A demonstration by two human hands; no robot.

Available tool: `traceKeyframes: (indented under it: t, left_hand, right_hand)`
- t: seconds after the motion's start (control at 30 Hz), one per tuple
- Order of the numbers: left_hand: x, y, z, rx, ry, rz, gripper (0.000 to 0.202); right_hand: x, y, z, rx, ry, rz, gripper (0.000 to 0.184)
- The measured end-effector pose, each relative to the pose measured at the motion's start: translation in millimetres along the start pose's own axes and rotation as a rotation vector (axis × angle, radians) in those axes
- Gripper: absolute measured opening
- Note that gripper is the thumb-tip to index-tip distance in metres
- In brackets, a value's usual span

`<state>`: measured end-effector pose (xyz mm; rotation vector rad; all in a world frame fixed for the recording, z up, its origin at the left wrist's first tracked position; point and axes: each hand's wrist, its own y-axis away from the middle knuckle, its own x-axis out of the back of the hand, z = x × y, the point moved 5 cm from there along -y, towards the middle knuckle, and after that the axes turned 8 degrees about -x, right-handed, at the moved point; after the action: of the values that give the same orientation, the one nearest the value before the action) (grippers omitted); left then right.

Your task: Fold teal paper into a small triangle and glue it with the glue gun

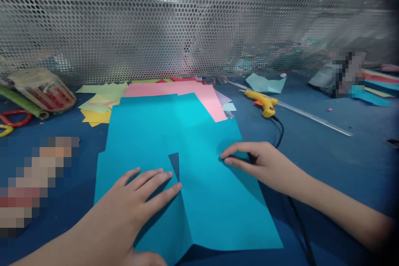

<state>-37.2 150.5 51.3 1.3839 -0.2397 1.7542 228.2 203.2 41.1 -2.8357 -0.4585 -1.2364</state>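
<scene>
Blue paper (212,203) lies in front of me, creased down its middle, with a narrow triangular gap (176,164) through which a dark surface shows. My left hand (146,191) rests on its left part with fingers spread, the index fingertip touching the paper near the crease below the gap. On the right part, my right hand (252,160) has thumb and index finger brought close together at the tips against the paper; its other fingers are hidden. A pink sheet (165,88) sticks out from behind the blue paper.
A yellow glue gun (260,102) with a black cord lies at right beside a clear ruler-like strip (311,117). Yellow and green paper scraps (99,102), a clear jar (46,91) and red scissor handles (18,118) are at left. A perforated metal panel (181,25) stands behind.
</scene>
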Motion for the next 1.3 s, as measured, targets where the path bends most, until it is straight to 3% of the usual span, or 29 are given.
traceKeyframes:
  t: [0.13, 0.3, 0.47, 0.63, 0.7, 0.83, 0.97, 1.1, 1.3]
  left_hand:
    - [-0.9, 3.6, 5.9, -0.030, -0.064, 0.112, 0.087]
    - [-4.5, 5.5, 9.9, -0.035, -0.144, 0.092, 0.088]
    - [-5.9, 7.0, 10.8, -0.066, -0.207, 0.148, 0.088]
    - [-8.1, 5.5, 3.0, -0.141, -0.209, 0.091, 0.086]
    - [-5.4, 5.8, -2.5, -0.136, -0.249, 0.120, 0.091]
    - [5.8, 8.5, -7.4, -0.153, -0.404, 0.276, 0.098]
    - [16.6, 10.6, -5.0, -0.208, -0.497, 0.384, 0.091]
    - [13.8, 8.0, -3.8, -0.231, -0.426, 0.306, 0.094]
    - [5.5, 2.3, -6.0, -0.175, -0.289, 0.228, 0.088]
  right_hand:
    - [0.6, -0.2, 3.1, -0.016, 0.011, -0.011, 0.025]
    - [-0.2, -0.8, 5.0, -0.035, 0.038, -0.014, 0.031]
    - [3.9, -1.8, 3.0, -0.088, 0.068, -0.043, 0.038]
    - [3.6, 5.7, -3.8, -0.019, 0.070, -0.313, 0.034]
    - [1.0, 8.9, -5.3, 0.014, 0.049, -0.372, 0.032]
    - [-5.6, 5.7, -5.0, -0.004, -0.057, -0.265, 0.032]
    - [-9.9, 1.1, -5.8, -0.055, -0.121, -0.120, 0.032]
    - [-10.1, 3.0, -7.6, -0.099, -0.117, -0.088, 0.029]
    - [-10.8, 5.0, -8.3, -0.065, -0.107, -0.159, 0.030]
